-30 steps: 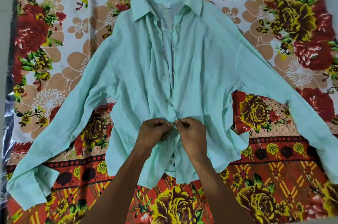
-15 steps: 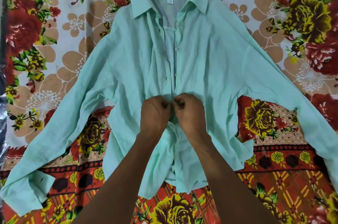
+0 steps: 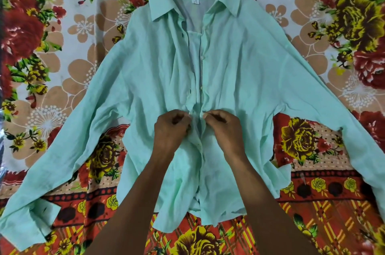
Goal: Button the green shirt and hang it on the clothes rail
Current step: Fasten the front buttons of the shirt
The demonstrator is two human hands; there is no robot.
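Two bare forearms rise from the bottom edge of the frame and meet at the centre. The left hand (image 3: 171,127) has its fingers curled, pinching the left front edge of the one green shirt (image 3: 245,80); the right hand (image 3: 224,127) is curled the same way, pinching the right front edge. The two hands sit just beside each other, with a narrow strip of the shirt's front opening between them.

Below the hands the shirt fronts are joined. Above them the opening runs up the middle of the frame with two small pale buttons (image 3: 201,57) visible on its right edge. The shirt lies flat and face up on one flowered bedsheet (image 3: 62,50), both sleeves spread toward the lower left and right edges, the collar (image 3: 160,3) open at top centre with one small label (image 3: 195,1) inside.
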